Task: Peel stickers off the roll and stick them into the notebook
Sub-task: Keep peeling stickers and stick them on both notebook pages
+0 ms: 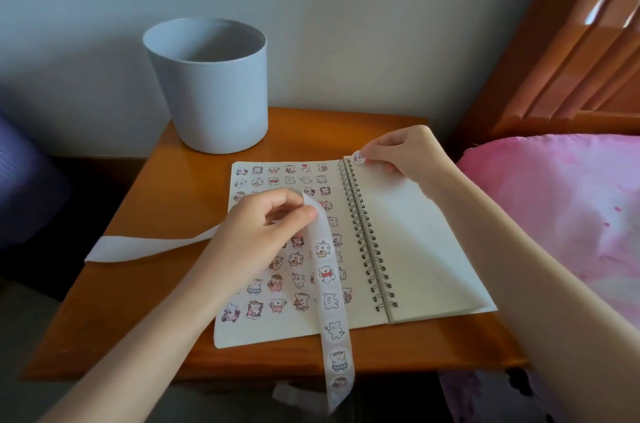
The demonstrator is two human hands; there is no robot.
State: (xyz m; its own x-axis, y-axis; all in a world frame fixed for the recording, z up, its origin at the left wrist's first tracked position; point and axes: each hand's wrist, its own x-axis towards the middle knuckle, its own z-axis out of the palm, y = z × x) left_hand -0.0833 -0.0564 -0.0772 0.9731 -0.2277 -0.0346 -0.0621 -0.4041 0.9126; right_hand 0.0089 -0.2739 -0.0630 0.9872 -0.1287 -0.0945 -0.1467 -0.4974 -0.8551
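Sticker strip [329, 284] across notebook [415, 242], bin [211, 93] behind

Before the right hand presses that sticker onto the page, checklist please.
1. Grip of right hand on sticker: ok, pinched.
2. Bare spot on right page under it: ok.
3. Clearance from spiral binding: cannot tell, it sits right by the top coil.
4. Sticky side facing down: cannot tell.
5. Hold of left hand on sticker strip: ok.
6. Strip off the right page: ok, it crosses the left page.
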